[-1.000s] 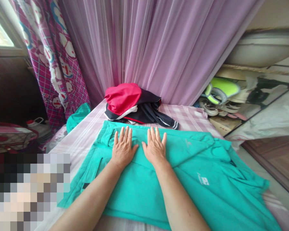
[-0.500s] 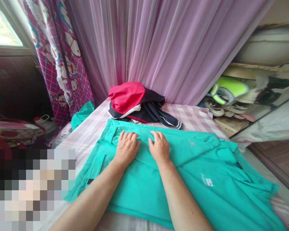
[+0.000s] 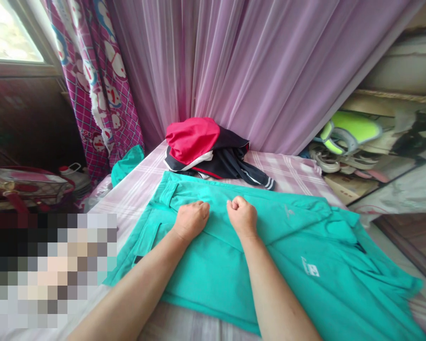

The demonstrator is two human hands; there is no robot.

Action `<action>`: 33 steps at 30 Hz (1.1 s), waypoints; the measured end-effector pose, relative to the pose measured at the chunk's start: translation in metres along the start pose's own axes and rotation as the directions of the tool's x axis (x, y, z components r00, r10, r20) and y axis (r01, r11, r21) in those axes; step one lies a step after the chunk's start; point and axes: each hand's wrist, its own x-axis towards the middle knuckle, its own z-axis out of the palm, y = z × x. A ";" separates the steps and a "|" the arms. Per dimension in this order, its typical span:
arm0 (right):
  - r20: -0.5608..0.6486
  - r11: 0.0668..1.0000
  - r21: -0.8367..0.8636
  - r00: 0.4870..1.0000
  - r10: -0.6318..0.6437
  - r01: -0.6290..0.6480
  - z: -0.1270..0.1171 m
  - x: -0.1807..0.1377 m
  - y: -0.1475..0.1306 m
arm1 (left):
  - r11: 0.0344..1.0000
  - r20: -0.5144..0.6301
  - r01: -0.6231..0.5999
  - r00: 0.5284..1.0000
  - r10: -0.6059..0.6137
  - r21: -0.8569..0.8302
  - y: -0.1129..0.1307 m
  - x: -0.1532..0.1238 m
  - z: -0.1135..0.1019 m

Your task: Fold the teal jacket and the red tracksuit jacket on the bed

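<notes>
A teal jacket lies spread out flat, its sleeves folded in over the body and a small white logo showing on the right part. Over its upper middle, my left hand is curled into a fist, knuckles up. A short gap to the right, my right hand is balled up too, thumb against the bent fingers. No fabric shows inside either fist, and the cloth around them is not bunched up. Whether the fists press on the jacket or hover just above it, I cannot tell.
Behind the jacket, a crumpled red and navy garment lies on the plaid bedsheet. Purple curtains hang at the back. Shoes and a neon-yellow item fill a shelf at right; a bag stands at left.
Both hands have gone from open, with fingers stretched over the jacket, to closed fists. The view has shifted slightly; the jacket lies as before.
</notes>
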 end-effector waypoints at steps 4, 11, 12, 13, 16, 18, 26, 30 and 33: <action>0.033 1.000 0.026 0.999 0.013 -0.013 -0.003 0.002 0.000 | 1.000 0.027 -0.002 1.000 0.002 -0.022 0.000 0.001 -0.001; -0.007 0.998 0.064 1.000 0.025 -0.025 -0.010 0.000 -0.011 | 0.993 0.016 0.019 1.000 -0.017 -0.119 -0.003 0.001 0.002; -0.005 0.997 0.075 1.000 0.025 -0.024 -0.011 0.000 -0.012 | 0.991 0.010 0.025 1.000 -0.024 -0.134 -0.003 0.002 0.003; -0.004 0.996 0.086 1.000 0.028 -0.028 -0.012 0.000 -0.013 | 0.989 0.003 0.034 0.999 -0.034 -0.146 -0.004 0.002 0.004; -0.011 0.990 0.126 0.998 0.060 -0.058 -0.014 0.002 -0.012 | 0.983 -0.026 0.066 0.997 -0.071 -0.170 -0.006 0.004 0.008; -0.026 0.979 0.181 0.995 0.096 -0.090 -0.014 0.004 -0.010 | 0.979 -0.042 0.078 0.995 -0.087 -0.190 -0.008 0.006 0.010; 0.175 0.409 0.830 0.873 0.454 -0.379 -0.014 0.012 0.006 | 0.941 -0.092 0.106 0.986 -0.142 -0.322 -0.012 0.009 0.015; 0.426 -0.056 0.897 0.820 0.383 -0.439 -0.027 0.018 0.017 | 0.908 -0.107 0.140 0.975 -0.196 -0.394 -0.013 0.010 0.014; 0.528 -0.238 0.848 0.794 0.301 -0.473 -0.037 0.022 0.025 | 0.898 -0.122 0.142 0.970 -0.210 -0.417 -0.013 0.010 0.012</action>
